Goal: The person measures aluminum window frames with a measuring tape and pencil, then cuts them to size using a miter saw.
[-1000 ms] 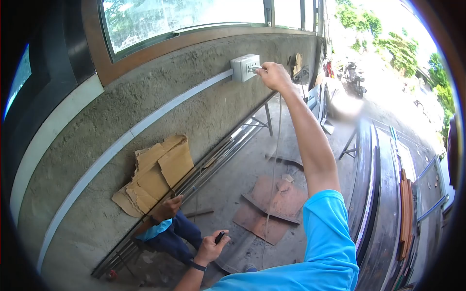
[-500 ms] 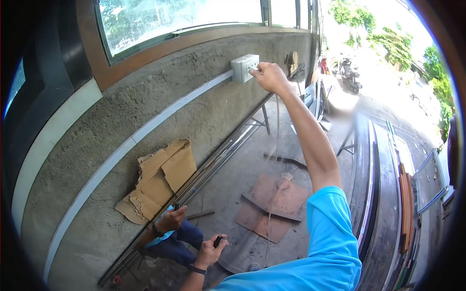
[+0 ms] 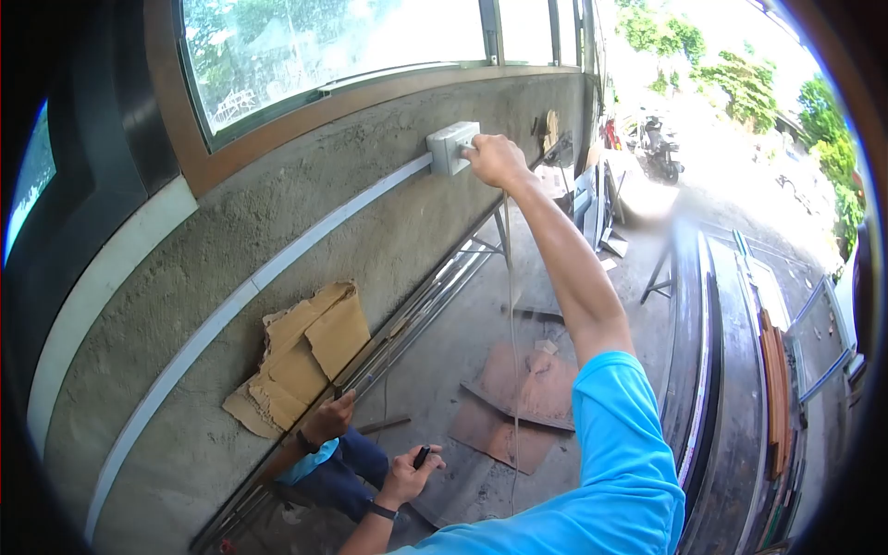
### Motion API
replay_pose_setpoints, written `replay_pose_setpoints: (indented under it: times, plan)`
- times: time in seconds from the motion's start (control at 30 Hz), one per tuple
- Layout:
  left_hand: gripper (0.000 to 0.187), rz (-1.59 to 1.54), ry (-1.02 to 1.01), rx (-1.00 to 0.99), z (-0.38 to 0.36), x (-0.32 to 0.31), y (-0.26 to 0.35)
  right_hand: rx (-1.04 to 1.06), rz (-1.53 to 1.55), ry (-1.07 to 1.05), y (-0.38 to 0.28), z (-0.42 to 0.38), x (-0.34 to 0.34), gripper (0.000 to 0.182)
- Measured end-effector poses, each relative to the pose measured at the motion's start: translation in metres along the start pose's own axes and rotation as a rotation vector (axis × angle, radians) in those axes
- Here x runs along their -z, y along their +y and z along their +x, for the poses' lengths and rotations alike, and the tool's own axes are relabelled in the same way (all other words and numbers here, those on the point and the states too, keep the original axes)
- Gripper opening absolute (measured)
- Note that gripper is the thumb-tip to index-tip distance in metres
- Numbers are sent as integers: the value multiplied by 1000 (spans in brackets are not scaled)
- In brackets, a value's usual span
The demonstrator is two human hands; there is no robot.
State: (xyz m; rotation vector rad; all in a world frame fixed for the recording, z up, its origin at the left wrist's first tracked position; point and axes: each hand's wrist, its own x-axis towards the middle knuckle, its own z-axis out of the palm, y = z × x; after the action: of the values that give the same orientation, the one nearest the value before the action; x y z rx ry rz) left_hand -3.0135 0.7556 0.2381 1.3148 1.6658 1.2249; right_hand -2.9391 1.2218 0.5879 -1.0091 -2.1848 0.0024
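Observation:
My right hand point(image 3: 498, 161) is stretched out, fingers closed on a plug at the face of a white wall socket box point(image 3: 448, 151). The plug itself is mostly hidden by the fingers. A thin pale cord point(image 3: 514, 370) hangs from below this hand. Low in the view, my left hand point(image 3: 404, 476), with a dark band at the wrist, is wrapped round a short black object point(image 3: 421, 456) with a rounded end. Straight white trunking point(image 3: 254, 285) runs along the rough cement wall point(image 3: 222, 231) into the socket box.
Torn cardboard point(image 3: 305, 356) leans on the wall above long metal bars point(image 3: 416, 319). Left of my left hand, another hand point(image 3: 326, 421) with a dark wristband looks like a reflection. Reddish sheets point(image 3: 527, 375) lie on the floor. Long profiles point(image 3: 731, 370) fill the right side.
The view has shifted slightly, so the socket box and right hand appear a little left and lower. My right hand stays at the socket; my left hand keeps its black object.

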Motion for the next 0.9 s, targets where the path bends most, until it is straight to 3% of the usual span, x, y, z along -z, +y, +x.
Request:
replay_pose_setpoints:
  times: [0.1, 0.2, 0.23, 0.27, 0.3, 0.33, 0.4, 0.47, 0.5, 0.57, 0.63, 0.7, 0.8, 0.9]
  plan:
    - [28, -114, -45, 24, 14, -10, -1, 7, -42, -44, -3, 3, 4, 39]
    - [25, -295, -76, 88, 27, -36, 20, -19, 201, -56, 6, -6, -5, 46]
    - [24, -257, -85, 59, 28, -44, 28, -7, 229, -13, 9, -11, -19, 60]
    - [23, -212, -121, 32, 27, -50, 38, 23, 290, 166, 1, -37, -17, 87]
    - [22, -171, -185, 13, 24, -59, 43, -104, 363, 274, -8, -65, -23, 102]
    - [21, -135, -250, 0, 23, -67, 41, -69, 493, 440, -3, -93, -43, 98]
    - [20, -124, -470, 125, 11, -78, 4, -39, 670, 506, 2, -195, -35, 79]
    - [20, -78, -714, 206, 0, -90, -25, -232, 520, 697, -11, -298, -68, 62]
    - [20, -31, -834, 232, -9, -97, -35, -235, 614, 748, -15, -357, -65, 55]
    - [20, 6, -1019, 246, -22, -117, -58, -366, 572, 638, -22, -473, -90, 48]
    - [20, 22, -1204, 250, -45, -134, -85, -646, 620, 459, -48, -594, -87, 41]
    - [22, -16, -1370, 179, -65, -146, -91, -942, 617, 484, -87, -684, -73, 35]
    - [24, 102, -1558, 173, -102, -164, -114, -1261, 238, 493, -150, -804, -30, 30]
    - [25, 140, -1649, -10, -136, -168, -121, -1555, -14, 548, -217, -910, -13, 29]
